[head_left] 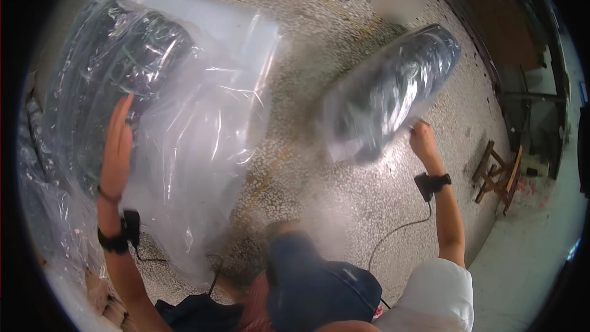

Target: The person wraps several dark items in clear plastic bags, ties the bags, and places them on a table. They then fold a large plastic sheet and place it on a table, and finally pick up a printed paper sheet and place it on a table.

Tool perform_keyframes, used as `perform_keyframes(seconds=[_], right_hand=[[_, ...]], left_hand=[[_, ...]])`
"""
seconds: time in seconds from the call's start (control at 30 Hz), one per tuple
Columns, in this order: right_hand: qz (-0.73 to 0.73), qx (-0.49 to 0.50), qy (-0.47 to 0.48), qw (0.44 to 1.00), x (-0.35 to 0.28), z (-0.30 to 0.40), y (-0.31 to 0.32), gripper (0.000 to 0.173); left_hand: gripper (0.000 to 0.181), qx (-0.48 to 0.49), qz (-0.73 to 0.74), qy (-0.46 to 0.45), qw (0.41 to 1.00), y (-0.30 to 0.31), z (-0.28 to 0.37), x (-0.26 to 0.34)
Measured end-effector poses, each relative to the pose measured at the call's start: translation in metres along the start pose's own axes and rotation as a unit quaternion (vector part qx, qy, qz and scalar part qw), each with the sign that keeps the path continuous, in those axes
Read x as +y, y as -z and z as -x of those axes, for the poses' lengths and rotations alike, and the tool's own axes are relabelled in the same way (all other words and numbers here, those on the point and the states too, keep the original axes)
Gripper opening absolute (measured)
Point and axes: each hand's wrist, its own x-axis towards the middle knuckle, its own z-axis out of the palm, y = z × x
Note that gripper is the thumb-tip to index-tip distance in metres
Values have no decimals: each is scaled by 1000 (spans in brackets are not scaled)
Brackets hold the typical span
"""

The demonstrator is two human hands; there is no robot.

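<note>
My right hand [422,140] is closed on the lower edge of a clear plastic bag [392,97] with dark contents, which slants over the speckled floor at the right and looks blurred. My left hand [119,147] has its fingers straight and close together, beside or against a large clear plastic wrapping [198,138]. Dark bundled contents [152,50] show through that plastic at the upper left; what they are cannot be told. Each wrist wears a black strapped device with a cable.
A small wooden folding stool [498,175] stands at the right by the wall. Behind it are a metal-framed rack [534,97] and a brown board [502,27]. More plastic-wrapped bundles [41,166] lie at the far left. Cables hang from both wrists.
</note>
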Motion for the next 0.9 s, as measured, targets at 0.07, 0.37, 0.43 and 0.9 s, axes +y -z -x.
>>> perform_keyframes(seconds=[0.07,0.37,0.43,0.9], right_hand=[[-204,42,-291,934,23,51,28,21],[-132,178,-492,842,119,128,-1,39],[-262,286,-412,825,77,110,-3,33],[-342,-317,251,848,-154,117,103,10]], left_hand=[[42,-39,183,-107,977,4,39,76],[37,68,-73,-3,995,-60,101,119],[37,125,-54,-47,990,-34,96,117],[69,222,202,-15,954,24,98,160]])
